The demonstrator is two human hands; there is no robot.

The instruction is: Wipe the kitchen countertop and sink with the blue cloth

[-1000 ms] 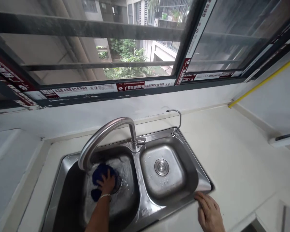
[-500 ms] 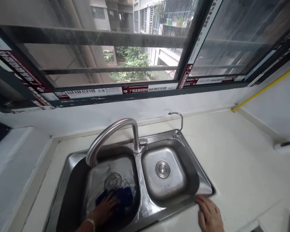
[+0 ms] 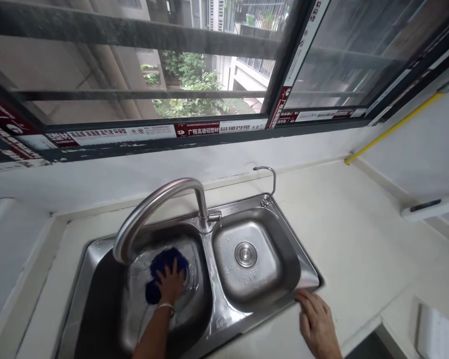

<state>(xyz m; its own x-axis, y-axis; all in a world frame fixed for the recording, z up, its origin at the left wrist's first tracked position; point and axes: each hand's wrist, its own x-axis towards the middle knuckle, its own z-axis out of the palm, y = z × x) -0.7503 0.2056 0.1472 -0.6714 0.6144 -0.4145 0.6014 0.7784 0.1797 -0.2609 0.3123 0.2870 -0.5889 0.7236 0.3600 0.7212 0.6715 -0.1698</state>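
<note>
In the left basin point(image 3: 108, 299) of the steel sink, a dark blue cloth point(image 3: 163, 260) lies bunched in shallow, rippling water. My left hand point(image 3: 170, 283), with a bracelet at the wrist, presses on it from above, fingers spread over the fabric. The cloth covers the drain there. My right hand point(image 3: 316, 319) rests at the front right corner of the sink, its fingers stretched out and laid against the rim point(image 3: 269, 311). Nothing shows in that hand. Over the left basin curves a steel faucet point(image 3: 153, 202).
The right basin point(image 3: 228, 274) has a round drain strainer point(image 3: 246, 255) and water drops. A thin curved spout point(image 3: 271, 174) stands at the sink's back right corner. Pale countertop point(image 3: 344, 224) extends to the right. A window point(image 3: 145, 99) and a yellow pipe point(image 3: 392, 129) are behind.
My left hand has pushed the blue cloth away from me, from the front of the left basin onto its drain. My right hand stays at the rim. The camera view has shifted slightly.
</note>
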